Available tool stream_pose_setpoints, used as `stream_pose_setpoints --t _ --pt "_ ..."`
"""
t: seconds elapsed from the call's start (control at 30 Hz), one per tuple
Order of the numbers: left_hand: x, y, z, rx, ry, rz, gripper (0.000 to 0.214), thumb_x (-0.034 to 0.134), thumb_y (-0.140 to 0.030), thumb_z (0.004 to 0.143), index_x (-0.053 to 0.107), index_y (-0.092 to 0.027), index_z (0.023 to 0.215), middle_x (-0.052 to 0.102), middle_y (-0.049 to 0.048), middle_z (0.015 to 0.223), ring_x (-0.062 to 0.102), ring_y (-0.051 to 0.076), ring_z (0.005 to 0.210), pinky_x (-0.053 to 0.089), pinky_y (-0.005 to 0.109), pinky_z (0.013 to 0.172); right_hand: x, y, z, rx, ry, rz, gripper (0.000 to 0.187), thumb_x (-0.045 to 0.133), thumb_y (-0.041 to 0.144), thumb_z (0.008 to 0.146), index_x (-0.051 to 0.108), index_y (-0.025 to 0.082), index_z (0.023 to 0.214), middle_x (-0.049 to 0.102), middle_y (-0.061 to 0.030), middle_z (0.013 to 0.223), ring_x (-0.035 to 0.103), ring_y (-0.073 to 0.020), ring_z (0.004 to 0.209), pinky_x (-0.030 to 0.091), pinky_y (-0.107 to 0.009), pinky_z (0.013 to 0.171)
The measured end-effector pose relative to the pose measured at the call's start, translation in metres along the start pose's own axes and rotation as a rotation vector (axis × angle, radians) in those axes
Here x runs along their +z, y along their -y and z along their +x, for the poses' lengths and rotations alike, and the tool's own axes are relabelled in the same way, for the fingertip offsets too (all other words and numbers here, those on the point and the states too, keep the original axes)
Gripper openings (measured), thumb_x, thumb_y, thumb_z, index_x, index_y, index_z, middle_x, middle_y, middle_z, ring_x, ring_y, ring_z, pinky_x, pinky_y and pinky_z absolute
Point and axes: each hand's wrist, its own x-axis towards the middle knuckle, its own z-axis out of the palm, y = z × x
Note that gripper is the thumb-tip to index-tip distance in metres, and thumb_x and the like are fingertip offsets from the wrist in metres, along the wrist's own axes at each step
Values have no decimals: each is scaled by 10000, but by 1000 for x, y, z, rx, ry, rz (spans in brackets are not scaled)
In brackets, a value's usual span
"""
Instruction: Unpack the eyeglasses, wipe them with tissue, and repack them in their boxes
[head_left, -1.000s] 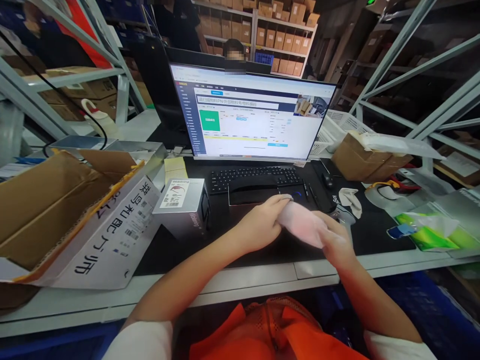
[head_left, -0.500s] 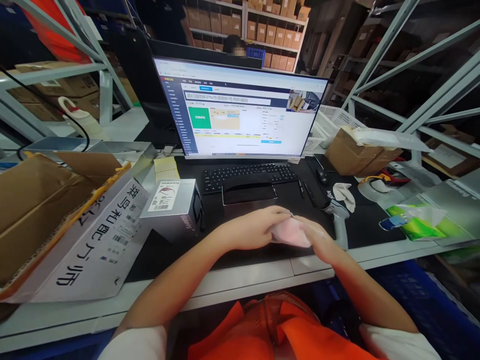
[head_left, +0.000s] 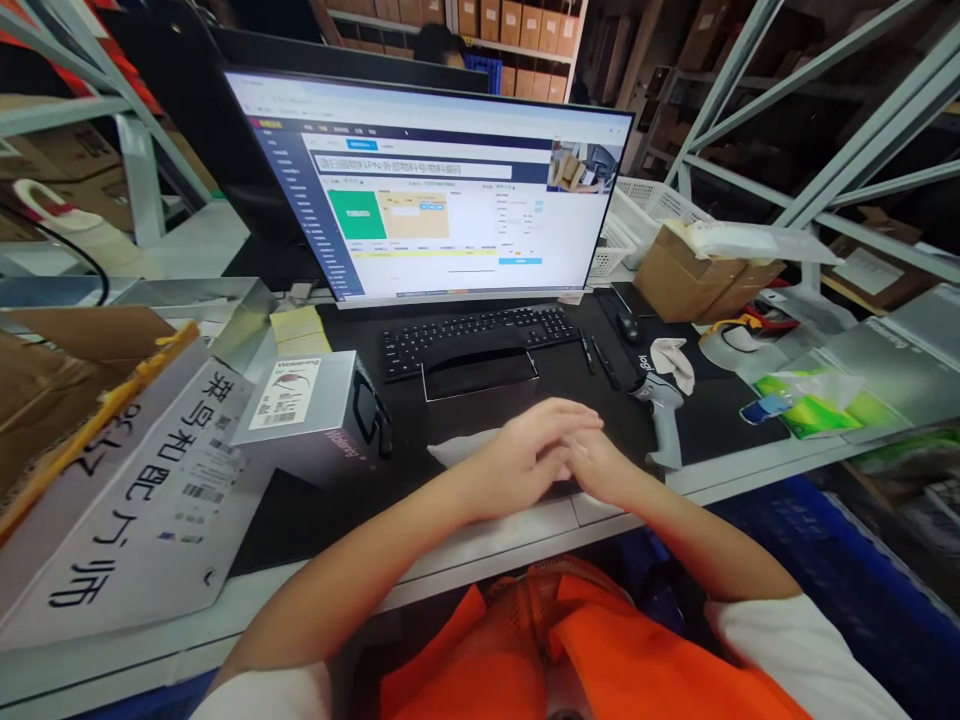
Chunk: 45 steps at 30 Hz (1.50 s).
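A pale pink pouch lies on the black desk mat just in front of the keyboard. My left hand rests on top of it, fingers curled over its right end. My right hand meets it from the right. Its fingertips are tucked under my left fingers and pinch the same end of the pouch. A little pink shows between the two hands.
A monitor stands behind the keyboard. A silver labelled box and a big open carton lie to the left. A barcode scanner, mouse, pens, a brown box and green packets lie to the right.
Both hands have lowered the pouch from the air onto the mat and drawn together over it. The view has moved closer to the desk and tilted down.
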Motion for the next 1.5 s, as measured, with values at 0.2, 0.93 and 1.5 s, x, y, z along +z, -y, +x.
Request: stream_pose_setpoints --t 0.2,0.93,1.5 --pt "1 -10 -2 -192 -154 240 343 626 -276 899 603 -211 1234 640 75 1129 620 150 800 507 282 719 -12 8 -2 -98 -339 -371 385 384 310 996 500 198 646 541 -11 610 481 -134 567 320 -277 588" --pt "-4 52 6 -611 -200 431 96 552 -164 721 478 -218 694 528 -61 577 436 125 541 293 254 565 -21 0 7 150 -98 417 326 543 184 779 610 188 1098 629 -9 833 585 -142 729 466 -285 692" --pt "-19 52 8 -603 -125 627 173 517 -128 784 630 -214 882 665 13 772 588 174 693 393 267 658 -5 -16 14 130 -147 -118 236 642 272 872 588 174 1080 664 -43 957 613 -183 839 441 -292 758"
